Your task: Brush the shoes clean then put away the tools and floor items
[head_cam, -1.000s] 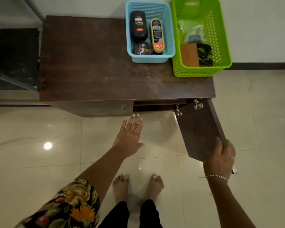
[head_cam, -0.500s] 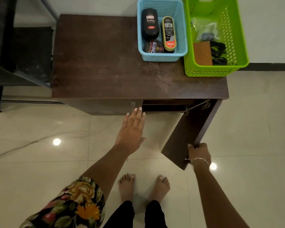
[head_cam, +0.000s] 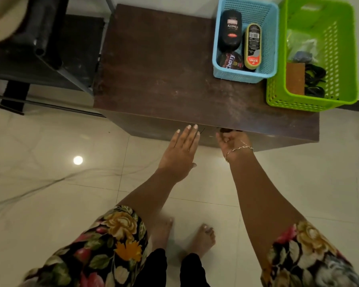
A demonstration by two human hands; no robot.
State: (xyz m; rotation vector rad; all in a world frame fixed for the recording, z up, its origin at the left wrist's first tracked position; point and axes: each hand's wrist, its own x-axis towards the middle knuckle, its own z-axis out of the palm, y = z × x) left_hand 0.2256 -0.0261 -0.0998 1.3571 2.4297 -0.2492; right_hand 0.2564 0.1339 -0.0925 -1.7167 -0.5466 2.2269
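Note:
A dark wooden cabinet (head_cam: 164,69) stands against the wall, and both its doors look closed. My left hand (head_cam: 180,154) lies flat with straight fingers against the left door (head_cam: 149,129). My right hand (head_cam: 232,141) is curled at the top inner corner of the right door (head_cam: 278,141), just under the cabinet top. On the top stands a blue basket (head_cam: 236,76) holding a black polish bottle (head_cam: 230,30), a Kiwi sponge (head_cam: 252,46) and a Cherry tin (head_cam: 229,61). Beside it, a green basket (head_cam: 298,104) holds a brown brush (head_cam: 295,77) and black laces (head_cam: 314,79).
A black metal rack (head_cam: 50,48) stands to the left of the cabinet. The floor is glossy pale tile (head_cam: 50,204). My bare feet (head_cam: 203,239) are on it, close in front of the cabinet. The green basket overhangs the cabinet's right edge.
My right hand has swung the open right door leftward until it is closed against the cabinet. My left hand has stayed against the left door. The view has shifted closer.

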